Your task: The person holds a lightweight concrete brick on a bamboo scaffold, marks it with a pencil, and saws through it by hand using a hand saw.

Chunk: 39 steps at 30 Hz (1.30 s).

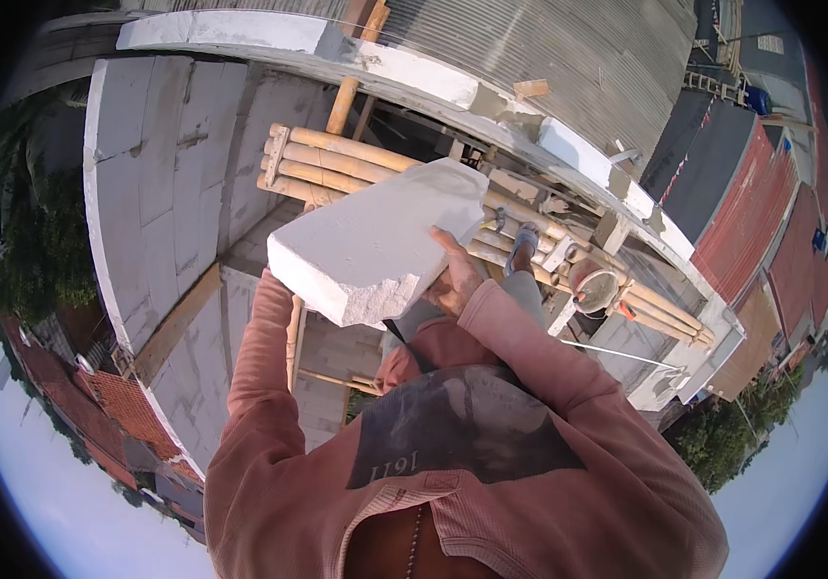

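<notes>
A pale, lightweight concrete block is held up in front of my chest, tilted, its near end broken and crumbly. My right hand grips its right side, with the thumb on the top face and the other fingers partly out of sight. On the left, my left hand is tucked against the block's underside, and most of its fingers are hidden. My foot in a sandal stands on the bamboo poles beneath the block.
A bucket sits on the bamboo platform to the right, with an orange-handled tool beside it. Ahead runs a block wall top with mortar patches, before a corrugated roof. A tall block wall rises at left; a deep drop shows below.
</notes>
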Each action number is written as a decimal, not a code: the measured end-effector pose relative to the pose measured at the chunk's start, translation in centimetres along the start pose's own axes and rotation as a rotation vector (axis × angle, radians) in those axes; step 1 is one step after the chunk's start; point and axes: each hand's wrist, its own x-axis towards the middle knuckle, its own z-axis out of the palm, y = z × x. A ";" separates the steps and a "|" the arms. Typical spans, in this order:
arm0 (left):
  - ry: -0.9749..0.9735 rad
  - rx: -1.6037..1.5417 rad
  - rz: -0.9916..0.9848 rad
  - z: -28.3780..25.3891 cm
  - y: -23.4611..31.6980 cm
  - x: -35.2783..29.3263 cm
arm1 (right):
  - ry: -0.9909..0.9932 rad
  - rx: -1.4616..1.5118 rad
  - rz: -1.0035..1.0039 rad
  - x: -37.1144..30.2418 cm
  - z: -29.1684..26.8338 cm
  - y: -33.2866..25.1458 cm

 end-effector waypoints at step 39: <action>0.545 -0.203 -0.412 16.4 30.5 -5.4 | 0.478 -0.174 -0.276 8.6 -28.5 -9.2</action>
